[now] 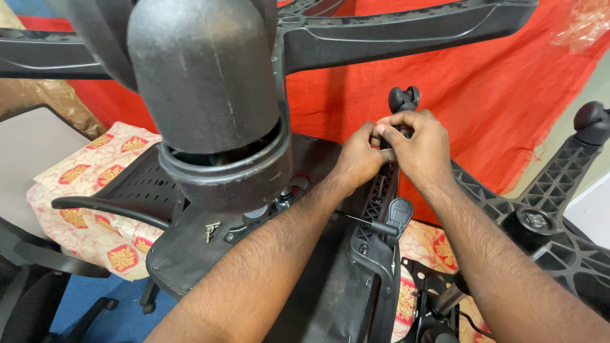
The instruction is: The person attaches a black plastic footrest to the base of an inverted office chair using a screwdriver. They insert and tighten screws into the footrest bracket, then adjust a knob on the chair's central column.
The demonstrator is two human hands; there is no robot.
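My left hand (359,160) and right hand (416,145) pinched together on the top of the black ribbed armrest bracket (376,209), upturned office chair seat (254,254) beneath, black caster (404,98) just behind my fingers, red cloth (483,89) backdrop.

- Red cloth (483,82) draped across the backdrop.
- Floral cream-and-red fabric (82,209) spread below.
- Blue floor (121,321) at lower left.
- Pale wall (594,209) at right.
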